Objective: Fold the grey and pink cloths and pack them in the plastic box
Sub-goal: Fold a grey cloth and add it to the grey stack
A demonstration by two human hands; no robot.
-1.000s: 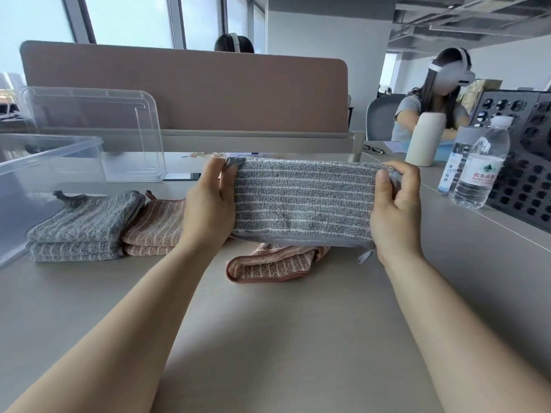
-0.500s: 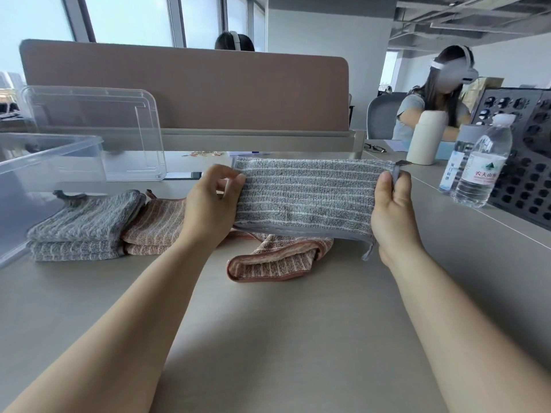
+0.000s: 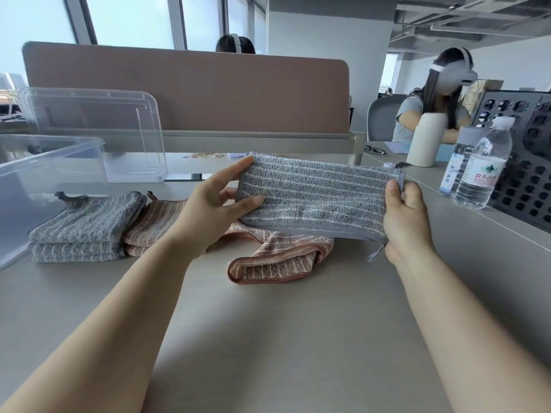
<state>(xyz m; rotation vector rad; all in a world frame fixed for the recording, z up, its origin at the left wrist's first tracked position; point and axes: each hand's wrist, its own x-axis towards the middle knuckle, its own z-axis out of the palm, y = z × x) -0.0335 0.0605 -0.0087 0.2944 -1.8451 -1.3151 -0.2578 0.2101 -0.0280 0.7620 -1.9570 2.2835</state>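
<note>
Grip: we are holding the striped grey cloth (image 3: 316,198) by its two short ends, both hands clamped on it. Our left hand (image 3: 208,210) is pinching the left end, thumb on the near face, index finger along the top corner and the other fingers behind. Our right hand (image 3: 408,216) is gripping the right end, thumb in front and fingers curled behind.
Held cloth: it is hanging as a long folded band in the air above the table (image 3: 268,338), its hemmed edge running along the bottom and a small loop dangling at the lower right corner.
Under it: a loose pink cloth (image 3: 277,257) is lying bunched on the table, just below and behind the band.
To the left: a grey stack (image 3: 86,228) of folded cloths is sitting beside the folded pink cloths (image 3: 152,222), the two piles touching.
Box: the plastic box (image 3: 53,153) is standing at the far left, right next to the grey stack. Its clear lid (image 3: 98,132) is leaning upright behind it against the brown partition (image 3: 190,93).
To the right: two water bottles (image 3: 480,171) are standing near a black perforated rack (image 3: 530,162), with a white flask (image 3: 425,141) behind them.
Far back: a person in a headset (image 3: 432,105) is sitting at the next desk.
</note>
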